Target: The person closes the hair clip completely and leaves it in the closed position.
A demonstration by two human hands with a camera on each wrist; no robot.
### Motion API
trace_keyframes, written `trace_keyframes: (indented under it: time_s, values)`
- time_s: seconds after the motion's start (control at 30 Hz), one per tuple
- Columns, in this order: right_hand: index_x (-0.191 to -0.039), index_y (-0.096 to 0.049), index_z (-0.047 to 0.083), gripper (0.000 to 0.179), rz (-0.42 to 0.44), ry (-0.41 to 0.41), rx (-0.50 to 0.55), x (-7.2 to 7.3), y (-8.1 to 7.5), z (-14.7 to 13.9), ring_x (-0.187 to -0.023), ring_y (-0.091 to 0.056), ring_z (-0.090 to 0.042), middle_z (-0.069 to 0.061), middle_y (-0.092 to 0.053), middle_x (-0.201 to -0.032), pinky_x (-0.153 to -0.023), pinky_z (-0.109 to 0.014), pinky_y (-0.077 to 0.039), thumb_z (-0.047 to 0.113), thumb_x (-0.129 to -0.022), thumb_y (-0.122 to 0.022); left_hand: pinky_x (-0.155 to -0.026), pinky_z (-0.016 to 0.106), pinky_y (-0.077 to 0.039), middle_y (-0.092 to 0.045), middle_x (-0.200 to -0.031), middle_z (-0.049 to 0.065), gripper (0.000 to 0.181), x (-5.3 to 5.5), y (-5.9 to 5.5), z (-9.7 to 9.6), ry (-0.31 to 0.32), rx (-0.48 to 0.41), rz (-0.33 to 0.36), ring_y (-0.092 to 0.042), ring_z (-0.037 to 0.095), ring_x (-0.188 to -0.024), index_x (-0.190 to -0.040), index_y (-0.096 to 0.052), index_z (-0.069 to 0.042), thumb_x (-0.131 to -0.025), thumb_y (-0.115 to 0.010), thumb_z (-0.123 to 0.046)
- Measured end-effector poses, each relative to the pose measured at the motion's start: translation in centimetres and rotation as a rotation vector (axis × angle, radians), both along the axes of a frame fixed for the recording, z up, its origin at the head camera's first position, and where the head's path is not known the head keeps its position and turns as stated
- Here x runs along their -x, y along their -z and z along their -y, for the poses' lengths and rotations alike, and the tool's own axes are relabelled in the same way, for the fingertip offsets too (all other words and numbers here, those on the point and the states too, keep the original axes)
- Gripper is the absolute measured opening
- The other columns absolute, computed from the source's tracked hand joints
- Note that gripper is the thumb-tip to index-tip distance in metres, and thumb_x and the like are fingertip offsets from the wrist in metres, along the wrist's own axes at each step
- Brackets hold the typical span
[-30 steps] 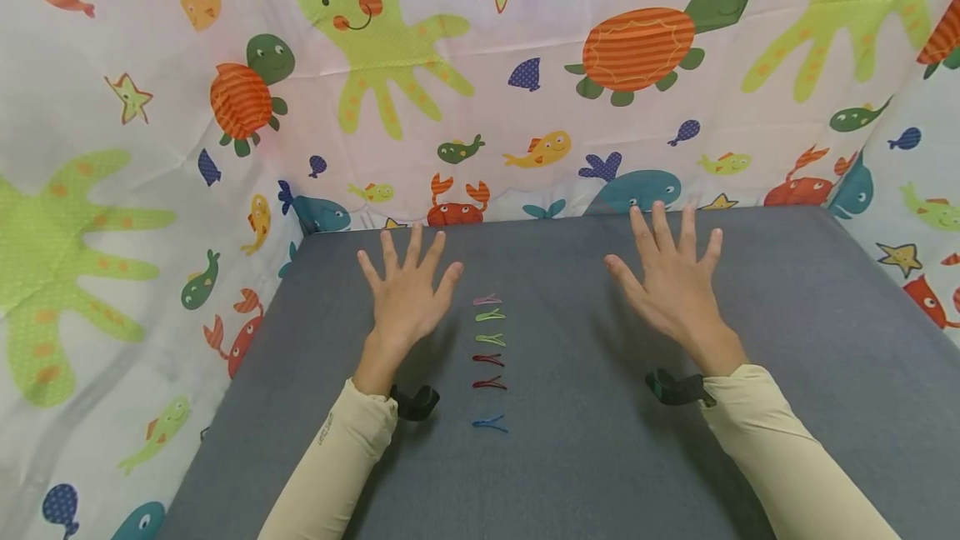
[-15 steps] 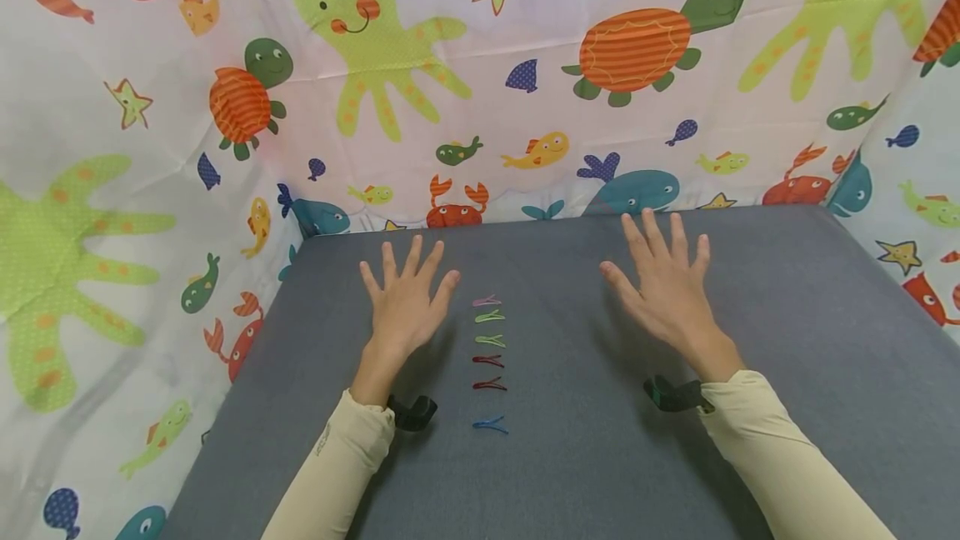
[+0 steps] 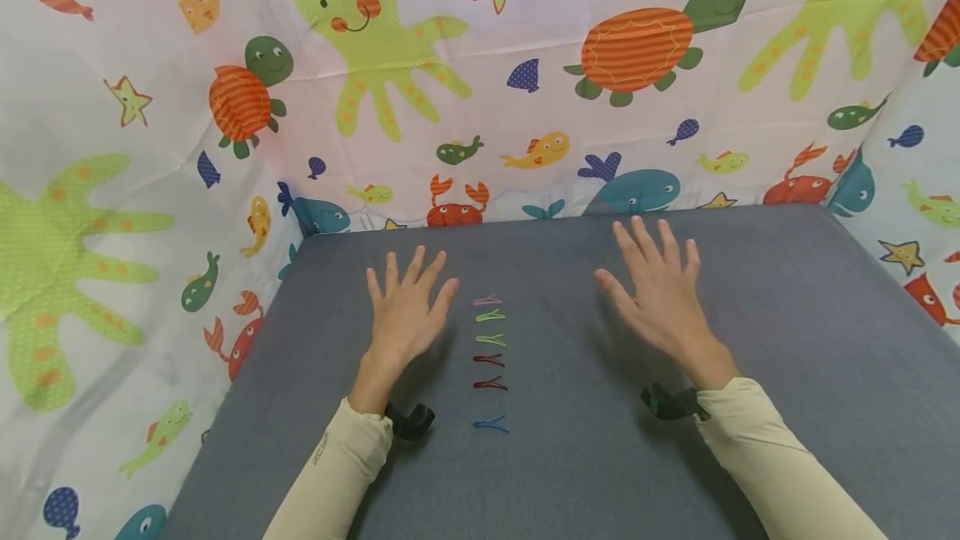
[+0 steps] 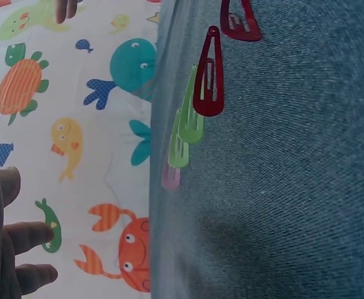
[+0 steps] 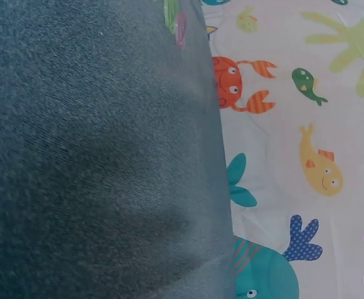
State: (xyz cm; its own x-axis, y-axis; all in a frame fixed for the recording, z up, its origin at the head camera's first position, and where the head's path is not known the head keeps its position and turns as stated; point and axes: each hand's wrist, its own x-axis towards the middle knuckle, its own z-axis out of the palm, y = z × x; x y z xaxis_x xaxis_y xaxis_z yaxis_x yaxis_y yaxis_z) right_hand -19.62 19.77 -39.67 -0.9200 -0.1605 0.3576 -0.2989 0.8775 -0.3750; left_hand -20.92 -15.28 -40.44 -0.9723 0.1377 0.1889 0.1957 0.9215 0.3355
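Note:
Snap hair clips lie in a column on the grey table: a pink hair clip (image 3: 487,300) farthest off, then two green hair clips (image 3: 491,316), two dark red hair clips (image 3: 490,383) and a blue hair clip (image 3: 491,423) nearest. Left of the column my left hand (image 3: 406,315) hovers above the table, fingers spread, holding nothing. My right hand (image 3: 663,298) hovers to the right of the clips, its fingers also spread and nothing in it. In the left wrist view a red hair clip (image 4: 209,81) shows closer up, while the blue one is outside that view.
A grey cloth-covered table (image 3: 562,473) lies under both hands. Behind it and along both sides hangs a white curtain (image 3: 420,165) printed with sea animals. A black wrist strap with a camera (image 3: 411,422) sits on each forearm.
Both hands have drawn back slightly toward the person, and the right hand has also shifted a little to the left. The hair clips lie where they were.

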Motion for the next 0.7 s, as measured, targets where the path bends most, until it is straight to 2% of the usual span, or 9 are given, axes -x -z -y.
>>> trace_keyframes:
  time_s: [0.23, 0.43, 0.53, 0.7]
  values:
    - [-0.163, -0.024, 0.016, 0.074, -0.014, -0.021, -0.01, -0.1, 0.8, 0.5, -0.155, -0.01, -0.049, -0.019, -0.023, -0.168, -0.115, -0.075, 0.0, 0.055, -0.104, -0.046, -0.121, 0.068, 0.008, -0.024, -0.17, 0.004, 0.061, -0.3, 0.7, 0.0, 0.027, -0.01, 0.008, -0.002, 0.044, -0.158, -0.159, -0.036, -0.032, -0.105, -0.031, -0.061]
    - [-0.162, -0.029, 0.015, 0.071, -0.04, -0.055, -0.001, -0.2, 1.5, 1.3, -0.154, -0.016, -0.048, -0.02, -0.03, -0.165, -0.114, -0.074, -0.004, 0.05, -0.103, -0.051, -0.121, 0.068, 0.007, -0.027, -0.169, 0.004, 0.06, -0.4, 1.2, 0.0, 0.042, -0.012, -0.015, -0.006, 0.042, -0.159, -0.158, -0.039, -0.032, -0.105, -0.032, -0.06]
    - [-0.161, -0.03, 0.016, 0.071, -0.047, -0.079, 0.005, -0.2, 1.9, 1.7, -0.153, -0.018, -0.048, -0.02, -0.031, -0.165, -0.115, -0.073, -0.005, 0.049, -0.103, -0.053, -0.121, 0.069, 0.003, -0.029, -0.168, 0.004, 0.058, -0.4, 1.3, 0.1, 0.044, -0.01, -0.02, -0.008, 0.042, -0.158, -0.157, -0.04, -0.032, -0.106, -0.033, -0.059]
    - [-0.161, -0.031, 0.018, 0.07, -0.049, -0.122, 0.005, -0.3, 2.4, 2.2, -0.153, -0.018, -0.047, -0.017, -0.031, -0.166, -0.116, -0.072, -0.007, 0.047, -0.102, -0.056, -0.121, 0.069, -0.006, -0.037, -0.165, 0.005, 0.055, -0.4, 1.4, 0.2, 0.064, -0.017, -0.046, -0.019, 0.041, -0.157, -0.153, -0.048, -0.031, -0.106, -0.037, -0.056]
